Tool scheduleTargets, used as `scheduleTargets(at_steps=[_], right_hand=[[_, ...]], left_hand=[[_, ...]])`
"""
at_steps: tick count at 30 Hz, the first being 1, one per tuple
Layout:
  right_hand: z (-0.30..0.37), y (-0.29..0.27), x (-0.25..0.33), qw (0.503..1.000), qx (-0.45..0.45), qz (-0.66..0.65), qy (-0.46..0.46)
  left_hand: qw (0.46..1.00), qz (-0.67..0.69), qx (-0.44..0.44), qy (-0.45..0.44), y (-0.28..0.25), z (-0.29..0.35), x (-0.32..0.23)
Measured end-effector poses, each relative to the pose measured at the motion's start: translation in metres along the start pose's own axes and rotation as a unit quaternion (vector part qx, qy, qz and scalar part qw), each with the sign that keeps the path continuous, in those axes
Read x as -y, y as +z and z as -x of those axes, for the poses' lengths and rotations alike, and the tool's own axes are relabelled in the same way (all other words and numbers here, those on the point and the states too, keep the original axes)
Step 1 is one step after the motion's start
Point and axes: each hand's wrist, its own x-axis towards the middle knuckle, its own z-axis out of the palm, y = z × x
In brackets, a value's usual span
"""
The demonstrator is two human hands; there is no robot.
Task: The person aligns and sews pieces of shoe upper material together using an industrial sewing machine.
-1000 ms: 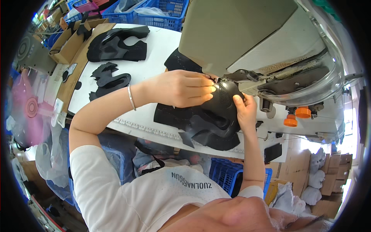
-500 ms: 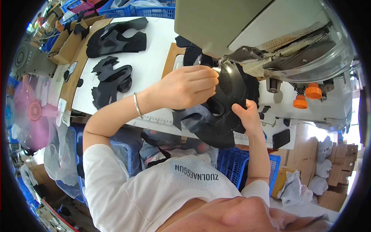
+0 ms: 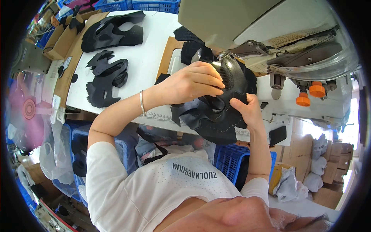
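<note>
A machine [image 3: 226, 23] overhangs the black piece [image 3: 222, 119] the right hand [image 3: 250, 111] grips (left hand [image 3: 193, 82]: can't tell its hold), cutouts [image 3: 102, 68] lying leftward.

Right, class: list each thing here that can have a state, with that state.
Left hand: curled, fingertips at the black piece
Right hand: gripping the piece's edge
Black piece: curved, beneath the sewing machine's head
Black cutouts at left: in two piles
Cardboard box: open
Phone: lying flat, dark side up

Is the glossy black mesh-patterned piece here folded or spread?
The piece is spread but domed: its broad surface bulges between left hand and right hand.
</note>
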Motion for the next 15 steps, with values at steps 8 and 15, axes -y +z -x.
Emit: scheduleTargets(at_steps=[8, 15], right_hand=[[0.000, 0.001, 0.010, 1.000, 0.002, 0.027, 0.007], [-0.003, 0.000, 0.012, 0.999, -0.010, 0.042, 0.003]], left_hand=[[1.000, -0.006, 0.022, 0.000, 0.000, 0.003, 0.002], [1.000, -0.002, 0.006, 0.008, 0.004, 0.005, 0.005]])
